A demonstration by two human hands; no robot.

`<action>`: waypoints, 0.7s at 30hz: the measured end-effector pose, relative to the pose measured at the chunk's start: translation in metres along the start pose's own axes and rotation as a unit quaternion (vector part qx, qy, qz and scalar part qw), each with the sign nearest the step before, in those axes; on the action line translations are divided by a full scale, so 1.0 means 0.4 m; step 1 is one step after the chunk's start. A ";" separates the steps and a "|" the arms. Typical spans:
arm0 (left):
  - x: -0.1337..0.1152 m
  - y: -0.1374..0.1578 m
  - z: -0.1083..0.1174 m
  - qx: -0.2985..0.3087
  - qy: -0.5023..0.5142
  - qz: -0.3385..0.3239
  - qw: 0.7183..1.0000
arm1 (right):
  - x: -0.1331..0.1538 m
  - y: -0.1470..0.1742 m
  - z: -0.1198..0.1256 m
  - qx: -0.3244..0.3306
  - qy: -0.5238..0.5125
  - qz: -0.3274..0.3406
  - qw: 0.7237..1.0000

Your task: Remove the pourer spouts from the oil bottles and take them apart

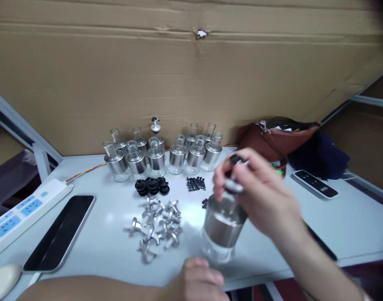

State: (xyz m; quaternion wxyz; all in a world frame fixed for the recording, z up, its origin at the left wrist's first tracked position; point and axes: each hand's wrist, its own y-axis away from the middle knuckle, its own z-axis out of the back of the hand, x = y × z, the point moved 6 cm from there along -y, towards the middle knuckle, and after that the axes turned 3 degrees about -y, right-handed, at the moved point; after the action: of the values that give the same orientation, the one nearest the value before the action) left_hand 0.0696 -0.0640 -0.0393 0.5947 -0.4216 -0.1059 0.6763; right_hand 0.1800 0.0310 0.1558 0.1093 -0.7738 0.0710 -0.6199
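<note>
My right hand [257, 188] is closed around a silver pourer with a black top [237, 161], at the neck of a glass bottle [224, 228] with a metal band. The bottle leans slightly; whether its base rests on the table, I cannot tell. My left hand [204, 280] lies low at the front edge, just below the bottle, with its fingers curled in; what is inside them is hidden. Left of the bottle lie several loose silver spout pieces [161, 228]. Black ribbed stoppers [150, 186], thin black parts [196, 184] and tiny black rings [204, 203] are behind.
Several banded glass bottles [177, 159] stand along the cardboard wall [147, 75]; one bears a silver pourer [155, 126]. A phone [59, 234] and a power strip [28, 213] lie left. A brown bag [272, 136] and a black-and-white device [315, 184] sit right.
</note>
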 end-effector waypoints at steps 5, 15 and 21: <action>0.002 0.010 0.086 -0.300 0.014 0.024 0.953 | -0.138 0.052 -0.027 0.049 -0.137 -0.115 0.983; 0.041 -0.039 0.075 -0.190 0.338 0.283 0.877 | -0.174 0.074 -0.048 0.050 -0.204 -0.110 0.972; 0.043 -0.064 0.070 -0.215 0.465 0.318 0.798 | -0.195 0.073 -0.052 0.022 -0.171 -0.079 0.982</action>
State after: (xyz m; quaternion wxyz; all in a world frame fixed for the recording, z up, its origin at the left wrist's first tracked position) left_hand 0.0696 -0.0316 -0.0132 0.2179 -0.8124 0.1802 0.5100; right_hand 0.1433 0.0201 0.0791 0.0877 -0.8689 -0.0234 -0.4865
